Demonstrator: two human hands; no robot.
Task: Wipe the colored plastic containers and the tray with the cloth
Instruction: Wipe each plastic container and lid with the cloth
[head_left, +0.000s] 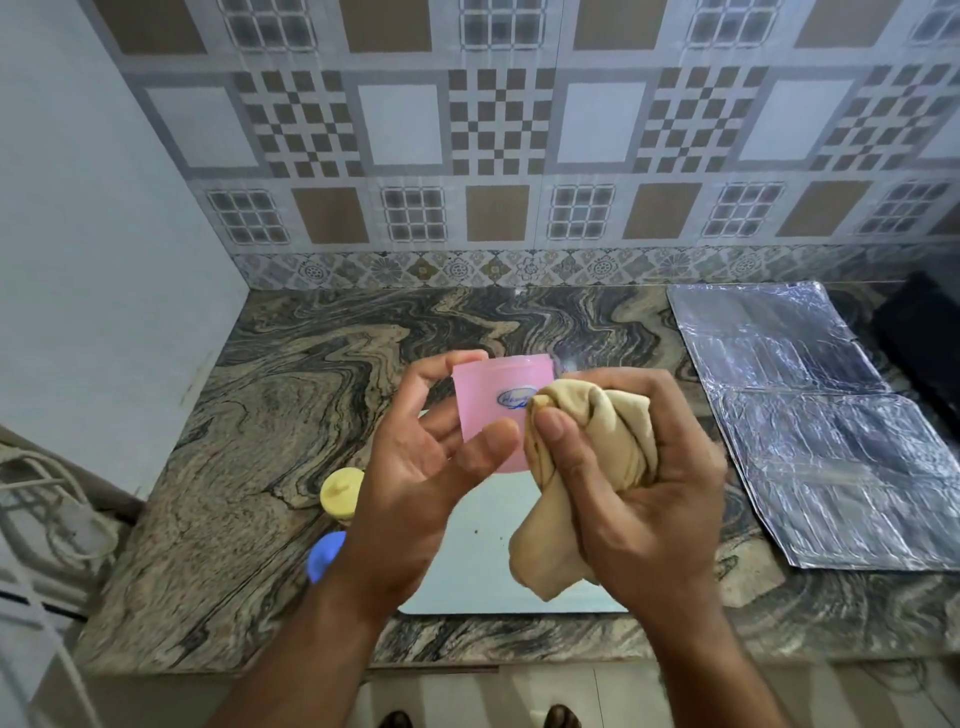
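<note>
My left hand holds a pink plastic container above the counter, fingers over its far edge and thumb on its near side. A blue oval label shows on the pink wall. My right hand grips a bunched beige cloth and presses it against the container's right side. Beneath my hands lies a shiny flat tray. A yellow container and a blue container stand at the tray's left, partly hidden by my left forearm.
A marbled stone counter runs to a tiled wall at the back. Crinkled foil sheets cover its right side, beside a dark object at the far right. White cables hang past the counter's left edge.
</note>
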